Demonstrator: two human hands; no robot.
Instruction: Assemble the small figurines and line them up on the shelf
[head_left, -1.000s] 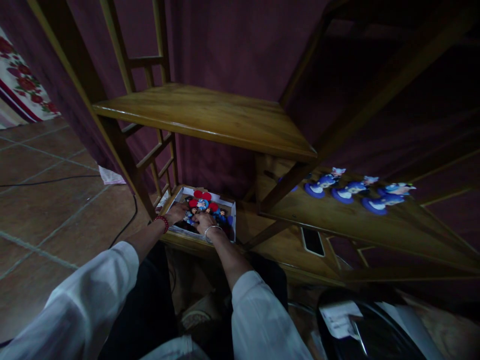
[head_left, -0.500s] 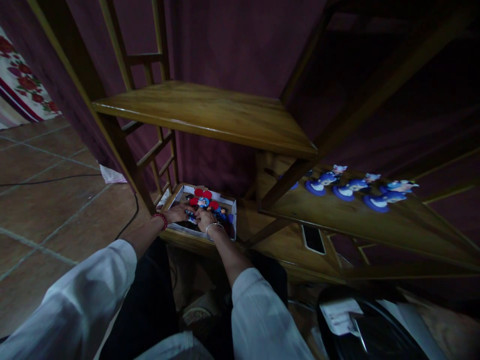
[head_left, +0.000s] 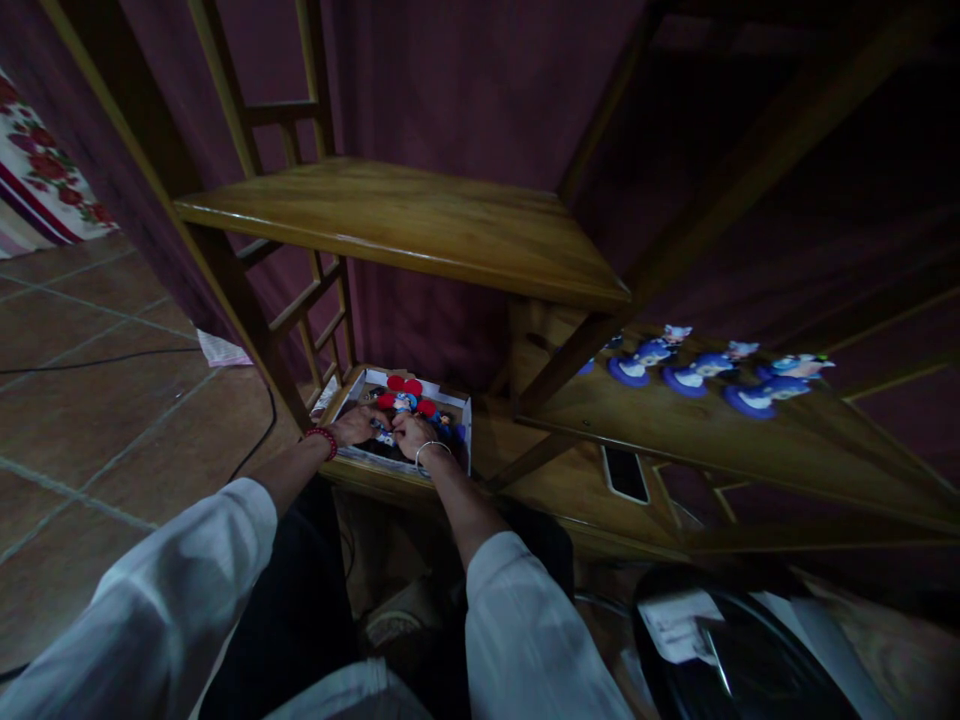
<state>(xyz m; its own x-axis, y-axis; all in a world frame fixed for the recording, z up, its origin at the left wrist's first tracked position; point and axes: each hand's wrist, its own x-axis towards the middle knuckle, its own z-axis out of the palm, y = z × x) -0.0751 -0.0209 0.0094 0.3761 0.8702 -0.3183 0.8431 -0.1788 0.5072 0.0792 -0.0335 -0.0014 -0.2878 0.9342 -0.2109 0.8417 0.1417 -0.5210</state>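
Observation:
A shallow white box (head_left: 469, 420) on the low shelf holds several small figurines with red and blue parts, such as the red-and-blue figurine (head_left: 406, 402). My left hand (head_left: 361, 425), below a red bead bracelet, reaches over the box's left side with fingers bent. My right hand (head_left: 413, 436), with a silvery bangle at the wrist, is closed beside it. Between the fingertips of both hands is a small blue-and-white figurine (head_left: 385, 437), partly covered by the fingers. The dim light hides its details.
Several blue figurines (head_left: 701, 372) on round bases line the raised shelf at right. A phone (head_left: 625, 473) lies on the wooden ledge below. An upper shelf board (head_left: 405, 215) overhangs the box. A black stool-like seat (head_left: 742, 650) stands at lower right.
Both hands stay over the box at the small figurine. My right hand has turned slightly, its fingers curling closer over the piece. The camera has shifted a little.

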